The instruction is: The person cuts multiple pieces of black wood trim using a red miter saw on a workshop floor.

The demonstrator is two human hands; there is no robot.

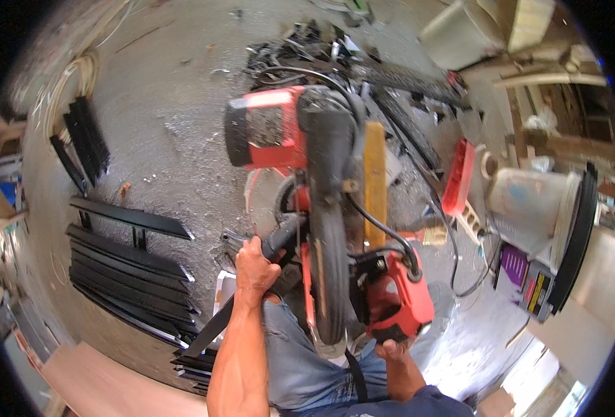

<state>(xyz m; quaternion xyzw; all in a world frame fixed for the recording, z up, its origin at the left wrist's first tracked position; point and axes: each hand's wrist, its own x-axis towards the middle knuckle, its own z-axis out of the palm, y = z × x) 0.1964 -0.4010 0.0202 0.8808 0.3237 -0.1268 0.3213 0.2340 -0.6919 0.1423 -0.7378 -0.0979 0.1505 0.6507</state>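
— Grey floor (175, 132), rough, specked with debris. What stands on it?
— Saw (327, 156), right in front of me: red and black, scuffed label, dark cable looping over its top. Offcuts (300, 52) heaped beyond it, black profiles (127, 278) stacked left, whitish bucket (530, 208) right.
— Hands?
— My left hand (257, 267), fingers bent round a black strip (214, 328) at the saw's left. My right hand (394, 351), under its red housing (401, 299); fingers mostly hidden, grip I can't tell.
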